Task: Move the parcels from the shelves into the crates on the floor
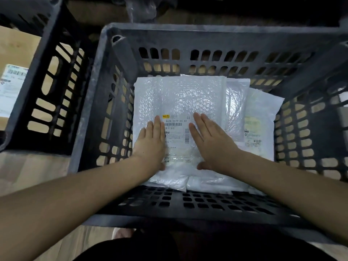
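Note:
A white bubble-wrap parcel (178, 98) with a printed shipping label lies flat on top of a stack inside the dark slatted crate (216, 34) right below me. My left hand (150, 142) presses flat on the parcel's left half, fingers straight. My right hand (212, 140) presses flat on its right half, fingers straight too. Under the top parcel lie more white parcels: a second bubble mailer (237, 106) and a plastic one with a label (261, 119) stick out to the right.
A second dark crate (47, 76) stands to the left, holding a brown carton with a white label (11, 87). Wooden floor shows through the crate slats and at the lower left. The near crate wall (188, 204) lies under my forearms.

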A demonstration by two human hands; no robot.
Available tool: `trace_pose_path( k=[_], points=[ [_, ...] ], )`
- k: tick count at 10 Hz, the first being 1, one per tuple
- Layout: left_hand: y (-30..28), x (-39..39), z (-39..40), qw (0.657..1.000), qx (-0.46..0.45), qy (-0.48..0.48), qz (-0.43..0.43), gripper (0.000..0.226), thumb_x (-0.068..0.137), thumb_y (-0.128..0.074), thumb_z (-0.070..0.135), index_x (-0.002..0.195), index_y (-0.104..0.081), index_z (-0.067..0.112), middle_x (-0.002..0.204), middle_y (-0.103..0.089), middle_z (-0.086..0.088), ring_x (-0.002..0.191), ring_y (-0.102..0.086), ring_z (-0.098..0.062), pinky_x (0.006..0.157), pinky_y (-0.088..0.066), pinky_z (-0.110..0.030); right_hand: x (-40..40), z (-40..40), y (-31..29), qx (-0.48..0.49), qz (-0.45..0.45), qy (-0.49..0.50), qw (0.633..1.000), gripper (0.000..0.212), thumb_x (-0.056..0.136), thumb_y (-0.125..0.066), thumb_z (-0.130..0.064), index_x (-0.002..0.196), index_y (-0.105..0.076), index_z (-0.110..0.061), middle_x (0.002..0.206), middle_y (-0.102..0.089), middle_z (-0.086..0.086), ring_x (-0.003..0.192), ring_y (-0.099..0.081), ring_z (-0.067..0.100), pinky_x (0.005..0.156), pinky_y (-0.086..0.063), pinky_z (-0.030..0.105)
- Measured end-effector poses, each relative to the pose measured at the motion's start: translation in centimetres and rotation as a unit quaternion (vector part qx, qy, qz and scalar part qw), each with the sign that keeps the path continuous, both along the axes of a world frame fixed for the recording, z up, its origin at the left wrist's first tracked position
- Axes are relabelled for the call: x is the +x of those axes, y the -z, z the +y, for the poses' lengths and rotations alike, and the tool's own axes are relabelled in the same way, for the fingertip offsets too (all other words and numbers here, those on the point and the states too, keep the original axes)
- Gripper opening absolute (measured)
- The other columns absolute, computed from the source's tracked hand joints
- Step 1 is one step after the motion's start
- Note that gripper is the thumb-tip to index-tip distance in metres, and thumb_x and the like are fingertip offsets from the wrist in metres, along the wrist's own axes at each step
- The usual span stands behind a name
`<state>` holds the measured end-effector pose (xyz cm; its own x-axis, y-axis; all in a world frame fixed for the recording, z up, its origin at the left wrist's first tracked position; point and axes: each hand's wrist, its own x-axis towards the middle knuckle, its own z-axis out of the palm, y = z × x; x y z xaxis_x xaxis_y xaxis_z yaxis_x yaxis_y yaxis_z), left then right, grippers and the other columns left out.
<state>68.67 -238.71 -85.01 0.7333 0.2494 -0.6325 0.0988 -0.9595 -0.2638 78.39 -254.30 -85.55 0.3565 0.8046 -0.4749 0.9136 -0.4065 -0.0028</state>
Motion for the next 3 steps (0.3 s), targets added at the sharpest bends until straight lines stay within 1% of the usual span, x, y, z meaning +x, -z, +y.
trace_pose_path(
  k=[1, 2, 3],
  points=[
    [-1.4, -0.1, 0.0, 0.998, -0.05, -0.042, 0.014, 0.114, 0.086, -0.055, 0.054, 0.14, 0.024, -0.006, 0.15, 0.027, -0.025, 0.143, 0.009, -0.038, 0.118, -0.006, -0.043, 0.0, 0.5, -1.8, -0.035, 0.015, -0.002, 0.999, 0.118, 0.079, -0.064, -0.058, 0.147, 0.013, 0.001, 0.152, 0.023, 0.026, 0.143, 0.014, 0.04, 0.117, 0.0, 0.045],
    [-4.4, -0.2, 0.7, 0.987, -0.113, -0.112, 0.013, 0.096, 0.092, -0.05, 0.046, 0.146, 0.017, 0.001, 0.153, 0.024, -0.019, 0.145, 0.008, -0.032, 0.117, -0.004, -0.041, 1.6, 1.2, -5.9, -0.101, 0.07, -0.012, 0.992, 0.107, 0.082, -0.066, -0.048, 0.149, 0.003, -0.003, 0.155, 0.019, 0.02, 0.145, 0.006, 0.034, 0.118, -0.009, 0.044],
    [-10.3, -0.5, 1.2, 0.975, -0.148, -0.164, 0.016, 0.091, 0.092, -0.05, 0.047, 0.149, 0.01, 0.008, 0.154, 0.017, -0.022, 0.144, 0.004, -0.035, 0.116, -0.007, -0.042, 3.3, 1.9, -12.3, -0.106, 0.067, -0.008, 0.992, 0.091, 0.09, -0.059, -0.042, 0.15, -0.001, -0.004, 0.158, 0.008, 0.015, 0.145, -0.005, 0.032, 0.117, -0.016, 0.046]
  ],
)
